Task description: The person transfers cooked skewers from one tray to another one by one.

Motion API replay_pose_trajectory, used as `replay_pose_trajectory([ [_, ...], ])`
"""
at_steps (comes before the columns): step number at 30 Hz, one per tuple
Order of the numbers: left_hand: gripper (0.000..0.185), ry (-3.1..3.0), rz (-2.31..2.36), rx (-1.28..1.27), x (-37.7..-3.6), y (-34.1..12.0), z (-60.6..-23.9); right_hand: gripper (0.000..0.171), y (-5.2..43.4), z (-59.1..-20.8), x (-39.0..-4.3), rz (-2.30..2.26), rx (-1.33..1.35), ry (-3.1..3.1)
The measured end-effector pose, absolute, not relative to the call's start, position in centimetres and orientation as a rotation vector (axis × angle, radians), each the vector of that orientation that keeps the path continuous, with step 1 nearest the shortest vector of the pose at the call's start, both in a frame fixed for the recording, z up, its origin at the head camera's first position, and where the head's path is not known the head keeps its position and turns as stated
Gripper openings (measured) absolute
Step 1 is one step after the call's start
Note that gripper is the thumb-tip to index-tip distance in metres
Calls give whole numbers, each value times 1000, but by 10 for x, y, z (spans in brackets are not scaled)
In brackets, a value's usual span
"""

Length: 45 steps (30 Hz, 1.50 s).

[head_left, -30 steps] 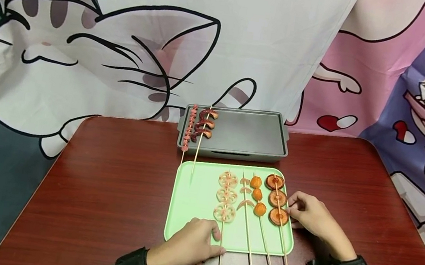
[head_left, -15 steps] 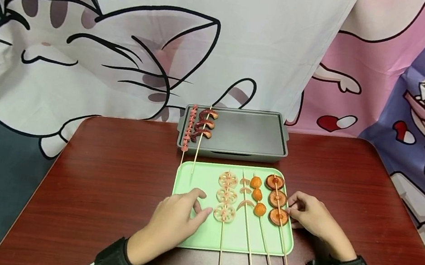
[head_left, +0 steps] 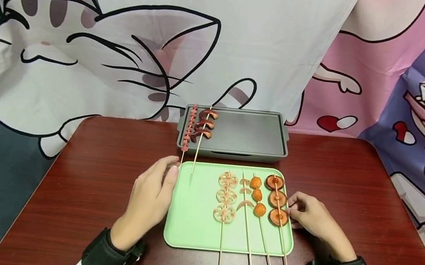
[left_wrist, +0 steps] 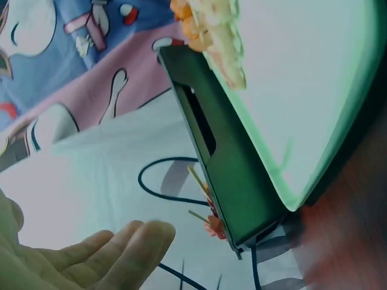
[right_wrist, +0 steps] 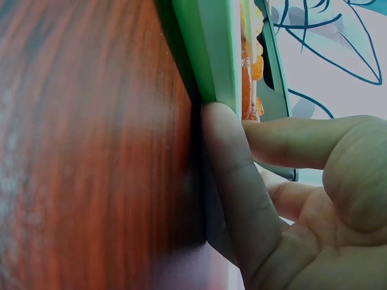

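Observation:
My left hand (head_left: pixel 154 188) is beside the left edge of the light green tray (head_left: pixel 189 234), fingers extended near the stick ends of two skewers. In the left wrist view its fingers (left_wrist: pixel 142 248) look loosely bent, with nothing between them. My right hand (head_left: pixel 313 216) pinches the tray's right rim, thumb and finger meeting at the green edge (right_wrist: pixel 214 54) in the right wrist view. On the tray lie a lotus root skewer (head_left: pixel 226 195), a skewer of thin curved slices (head_left: pixel 246 204), an orange ball skewer (head_left: pixel 257 194) and a mushroom skewer (head_left: pixel 277 199).
Behind the tray stands a grey grill pan (head_left: pixel 245 130). On its left side lie a skewer of small pink pieces (head_left: pixel 190 124) and a sausage skewer (head_left: pixel 205 124), sticks reaching out over the tray. A printed cloth (head_left: pixel 275 45) hangs behind the brown table (head_left: pixel 111 149).
My left hand has moved away from the lotus root skewer's stick, left and forward across the tray, to its left edge. The right hand and the skewers have stayed in place.

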<state>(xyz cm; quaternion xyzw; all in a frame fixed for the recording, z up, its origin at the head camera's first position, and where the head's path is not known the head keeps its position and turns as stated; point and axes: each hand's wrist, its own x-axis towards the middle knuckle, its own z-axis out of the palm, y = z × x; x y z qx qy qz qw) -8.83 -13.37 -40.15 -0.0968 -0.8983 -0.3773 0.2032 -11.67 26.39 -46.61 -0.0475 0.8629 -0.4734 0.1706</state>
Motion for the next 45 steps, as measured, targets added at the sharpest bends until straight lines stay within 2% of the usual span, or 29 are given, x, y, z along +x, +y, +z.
replay_pose_trajectory([
  [10, 50, -2405, -1687, -174, -116, -141, -395, 9, 264, -468, -117, -1349, -137, 2448],
  [15, 57, -2372, -1827, -139, -132, -140, -400, 9, 264, -468, -117, -1352, -135, 2444],
  [22, 61, -2416, -1751, -83, -144, -135, -404, 10, 264, -466, -117, -1357, -125, 2425],
  [32, 37, -2707, -1388, -148, -157, -124, -399, 12, 264, -465, -116, -1353, -116, 2423],
  [45, 39, -2988, -1185, -133, -167, -106, -395, 11, 264, -466, -116, -1333, -126, 2448],
])
